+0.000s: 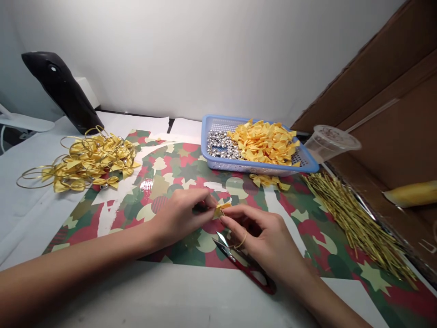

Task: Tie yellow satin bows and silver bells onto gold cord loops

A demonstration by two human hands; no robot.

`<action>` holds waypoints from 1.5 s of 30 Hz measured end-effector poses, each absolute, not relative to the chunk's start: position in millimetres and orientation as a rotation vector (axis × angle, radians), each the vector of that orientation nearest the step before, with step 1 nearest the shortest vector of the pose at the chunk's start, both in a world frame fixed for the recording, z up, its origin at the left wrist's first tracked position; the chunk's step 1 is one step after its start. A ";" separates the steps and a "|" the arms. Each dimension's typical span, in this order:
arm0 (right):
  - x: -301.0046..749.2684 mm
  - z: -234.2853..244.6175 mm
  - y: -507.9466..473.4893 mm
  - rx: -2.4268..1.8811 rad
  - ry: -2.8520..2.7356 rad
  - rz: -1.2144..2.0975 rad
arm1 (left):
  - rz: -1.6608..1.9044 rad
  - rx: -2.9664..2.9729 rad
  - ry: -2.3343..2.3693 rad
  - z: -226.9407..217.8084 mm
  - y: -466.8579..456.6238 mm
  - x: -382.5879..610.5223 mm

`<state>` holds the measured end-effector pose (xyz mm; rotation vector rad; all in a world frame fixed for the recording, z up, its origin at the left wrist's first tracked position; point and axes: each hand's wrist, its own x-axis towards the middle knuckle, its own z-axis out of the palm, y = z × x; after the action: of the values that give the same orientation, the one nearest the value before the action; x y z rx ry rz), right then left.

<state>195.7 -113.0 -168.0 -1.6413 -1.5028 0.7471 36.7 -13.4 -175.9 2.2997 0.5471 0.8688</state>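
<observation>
My left hand (182,214) and my right hand (264,239) meet over the patterned paper, both pinching one small yellow ribbon bow (221,208) between their fingertips. A thin gold cord loop (241,241) runs round a finger of my right hand. Red-handled thread snips (244,264) lie on the paper just under my right hand, blades pointing towards my left hand.
A blue basket (306,161) at the back holds yellow bows (264,141) and silver bells (221,145). A pile of finished bows with gold loops (88,161) lies at the left. Gold twist ties (355,218) are spread at the right, beside a plastic cup (329,141) and cardboard box (392,118).
</observation>
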 end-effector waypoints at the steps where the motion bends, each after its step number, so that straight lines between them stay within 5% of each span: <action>1: 196.0 -167.9 -113.0 -1.644 -1.490 0.760 | 0.863 2.286 0.548 -175.0 -13.7 36.6; 21: 215.5 -159.0 -100.1 -1.304 -0.909 1.379 | 1.205 2.389 0.224 -164.0 -17.2 34.7; 36: 203.7 -159.0 -104.8 -1.282 -1.039 1.113 | 1.164 2.600 -0.120 -165.3 -18.3 33.3; 45: 243.5 -157.7 -94.3 -1.151 -0.562 0.688 | 1.049 2.598 -0.168 -167.1 -19.2 32.0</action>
<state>243.5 -94.3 -157.7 -1.1508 -0.5624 0.6876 32.0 -19.2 -167.1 2.5976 -0.1682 1.0493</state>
